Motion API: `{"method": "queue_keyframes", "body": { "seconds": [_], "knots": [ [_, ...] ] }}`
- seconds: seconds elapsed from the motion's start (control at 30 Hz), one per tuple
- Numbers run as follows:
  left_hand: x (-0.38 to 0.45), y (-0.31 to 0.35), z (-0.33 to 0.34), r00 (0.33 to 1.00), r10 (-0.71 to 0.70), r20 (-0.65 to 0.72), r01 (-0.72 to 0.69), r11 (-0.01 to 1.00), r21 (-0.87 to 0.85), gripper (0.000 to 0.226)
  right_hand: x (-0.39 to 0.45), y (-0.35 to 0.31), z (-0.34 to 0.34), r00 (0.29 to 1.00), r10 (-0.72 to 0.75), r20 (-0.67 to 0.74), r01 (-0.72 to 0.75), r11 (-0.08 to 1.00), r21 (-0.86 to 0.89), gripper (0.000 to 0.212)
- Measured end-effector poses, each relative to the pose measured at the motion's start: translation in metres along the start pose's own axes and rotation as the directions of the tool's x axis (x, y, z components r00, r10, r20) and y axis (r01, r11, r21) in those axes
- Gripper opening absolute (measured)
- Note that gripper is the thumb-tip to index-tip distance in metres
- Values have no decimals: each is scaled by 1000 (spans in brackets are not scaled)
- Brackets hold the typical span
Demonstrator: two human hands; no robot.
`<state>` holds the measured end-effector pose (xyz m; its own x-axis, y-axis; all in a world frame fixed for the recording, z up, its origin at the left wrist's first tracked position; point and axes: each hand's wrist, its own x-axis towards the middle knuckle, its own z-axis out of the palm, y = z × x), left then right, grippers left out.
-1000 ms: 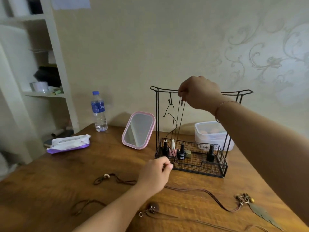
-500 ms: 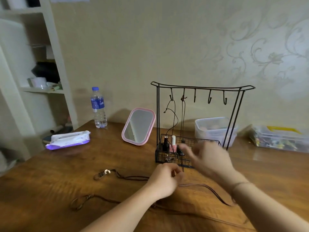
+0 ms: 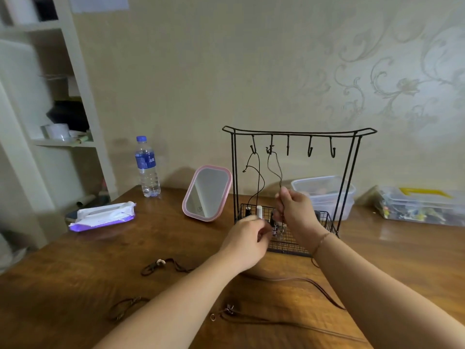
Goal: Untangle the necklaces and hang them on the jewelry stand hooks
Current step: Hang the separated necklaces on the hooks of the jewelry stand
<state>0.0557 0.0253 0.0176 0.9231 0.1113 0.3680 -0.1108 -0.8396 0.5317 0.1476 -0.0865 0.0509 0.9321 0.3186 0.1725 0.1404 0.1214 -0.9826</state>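
Home: vanity mirror [image 3: 206, 193], patterned wallpaper [image 3: 392, 89]

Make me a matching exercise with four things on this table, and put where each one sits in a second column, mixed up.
Things:
1. water bottle
2. pink mirror
3. wipes pack
4. clear tub

Places:
A. behind the jewelry stand, by the wall
B. leaning just left of the stand
C. near the table's left edge, lying flat
D. upright at the back, left of the mirror

Pairs: 1-D, 2-B, 3-C, 4-A
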Motion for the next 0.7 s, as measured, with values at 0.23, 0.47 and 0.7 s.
{"method": "queue_keyframes", "body": {
  "seconds": [0.23,0.47,0.7],
  "knots": [
    [6,-13,6,996,-78,-45,89,917,390,46,17,17,16,996,-16,-88,14,1000,-28,35],
    [2,-31,2,983,-182,-13,165,852,498,49,4,42,24,999,28,35,-8,874,-486,24],
    [-9,-45,1,987,-127,98,65,873,483,58,-17,46,18,955,23,296,250,475,-844,30]
  ]
}}
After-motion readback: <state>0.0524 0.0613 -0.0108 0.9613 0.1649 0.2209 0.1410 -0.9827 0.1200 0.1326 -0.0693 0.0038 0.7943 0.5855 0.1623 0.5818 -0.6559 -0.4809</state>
